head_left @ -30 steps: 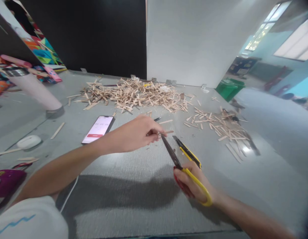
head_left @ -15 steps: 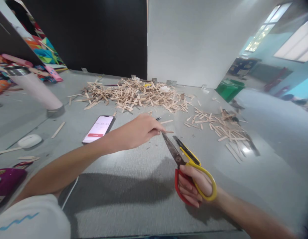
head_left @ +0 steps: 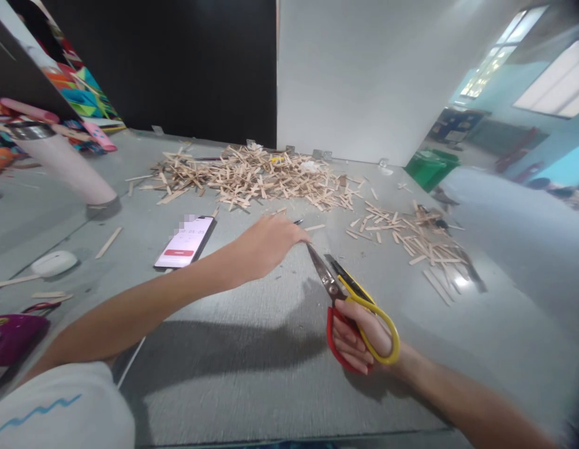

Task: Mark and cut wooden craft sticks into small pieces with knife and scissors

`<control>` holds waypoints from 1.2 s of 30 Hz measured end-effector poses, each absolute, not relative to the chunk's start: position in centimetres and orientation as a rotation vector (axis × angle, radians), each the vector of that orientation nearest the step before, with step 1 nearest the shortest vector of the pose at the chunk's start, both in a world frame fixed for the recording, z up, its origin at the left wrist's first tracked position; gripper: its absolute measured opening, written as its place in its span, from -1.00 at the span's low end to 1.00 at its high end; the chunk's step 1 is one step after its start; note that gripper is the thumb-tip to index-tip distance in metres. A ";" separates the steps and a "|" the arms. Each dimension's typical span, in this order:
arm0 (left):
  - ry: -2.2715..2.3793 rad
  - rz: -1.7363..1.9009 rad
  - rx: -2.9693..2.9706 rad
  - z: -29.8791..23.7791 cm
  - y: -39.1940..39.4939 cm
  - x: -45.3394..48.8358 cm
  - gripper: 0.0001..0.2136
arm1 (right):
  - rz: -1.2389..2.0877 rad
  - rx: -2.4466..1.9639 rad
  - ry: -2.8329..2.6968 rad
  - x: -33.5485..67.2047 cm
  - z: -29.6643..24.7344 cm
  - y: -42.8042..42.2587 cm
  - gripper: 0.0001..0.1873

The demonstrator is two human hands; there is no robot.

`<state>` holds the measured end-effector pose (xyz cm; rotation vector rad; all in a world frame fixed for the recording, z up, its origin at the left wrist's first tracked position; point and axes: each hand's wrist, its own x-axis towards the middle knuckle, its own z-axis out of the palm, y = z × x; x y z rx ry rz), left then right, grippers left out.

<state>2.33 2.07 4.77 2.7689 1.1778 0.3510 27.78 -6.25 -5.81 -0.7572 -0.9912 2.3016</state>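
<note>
My right hand grips a pair of scissors by its red and yellow handles, low over the grey table. The blades stand apart and point up-left. My left hand reaches across just above the blade tips, its fingers drawn together; whatever they pinch is hidden. A short wooden stick and a dark pen tip lie on the table just past my fingertips. A big heap of cut wooden sticks lies at the back of the table.
A smaller scatter of sticks lies to the right. A phone with a lit screen lies to the left, beyond it a white oval object, a pink tumbler and a purple thing. A green bin stands far right.
The stick that stuck out of my left fingers no longer shows. My left hand moved slightly away and up. My right hand turned the scissors more upright, blades still apart.
</note>
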 end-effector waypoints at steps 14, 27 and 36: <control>1.068 0.670 1.924 7.5 -0.8 2.5 -0.78 | 2.083 -0.791 -1.067 27.8 -6.0 -6.3 -0.31; 0.896 0.573 1.788 8.0 -2.2 2.6 -0.80 | 1.763 -1.065 -1.553 28.6 -4.7 -8.3 -0.37; 0.843 0.562 1.697 7.9 -2.6 2.7 -0.79 | 1.509 -1.044 -1.821 28.7 -4.3 -7.7 -0.48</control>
